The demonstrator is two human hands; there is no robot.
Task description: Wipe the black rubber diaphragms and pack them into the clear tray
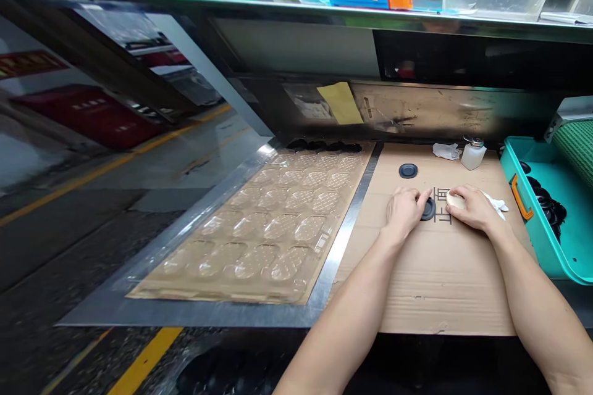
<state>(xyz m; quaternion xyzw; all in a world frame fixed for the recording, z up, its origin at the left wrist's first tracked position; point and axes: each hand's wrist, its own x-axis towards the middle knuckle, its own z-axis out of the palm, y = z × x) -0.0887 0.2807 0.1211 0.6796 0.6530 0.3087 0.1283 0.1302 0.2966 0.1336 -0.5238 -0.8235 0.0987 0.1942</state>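
Note:
My left hand [404, 213] grips a round black disc [428, 210] at its left edge, down on the cardboard sheet [417, 284]. Opposite it, the fingers of my right hand [477, 210] are curled round a cream-coloured round pad [456, 200], a little right of the disc and apart from it. A crumpled white cloth or tissue [498, 204] pokes out behind my right hand. Farther back on the cardboard lies another black disc [408, 170], flat and untouched. How my left fingertips sit under the disc is hidden.
Left stands a clear blister tray [285, 231] with black pieces [324, 146] along its far row. A small bottle [473, 153] and a tissue [446, 151] stand at the back. Right is a teal bin [569, 259] holding black parts [549, 207]. A shelf [287, 9] runs overhead.

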